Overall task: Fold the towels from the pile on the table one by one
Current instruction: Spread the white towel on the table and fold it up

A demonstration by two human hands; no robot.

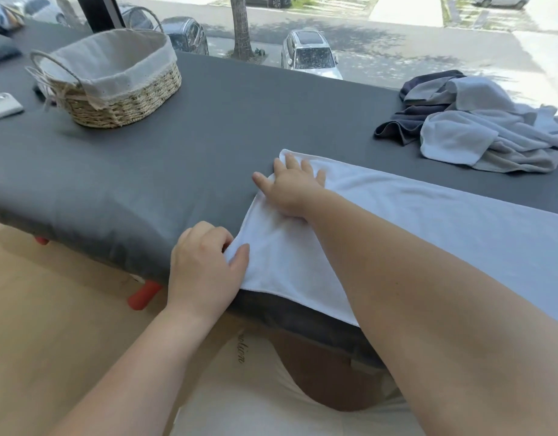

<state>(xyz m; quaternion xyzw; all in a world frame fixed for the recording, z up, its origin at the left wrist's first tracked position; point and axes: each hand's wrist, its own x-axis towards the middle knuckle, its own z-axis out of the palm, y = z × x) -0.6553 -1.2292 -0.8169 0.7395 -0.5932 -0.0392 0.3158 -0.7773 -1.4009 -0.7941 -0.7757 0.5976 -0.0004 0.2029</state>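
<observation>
On table (214, 127), white towel (428, 225) lying left-to-right

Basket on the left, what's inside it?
Only its pale cloth lining shows inside the woven basket. Its near wall hides the bottom, so any folded towels there cannot be seen.

Matt terry towel (397, 215), woven straw basket (123, 102)
</observation>
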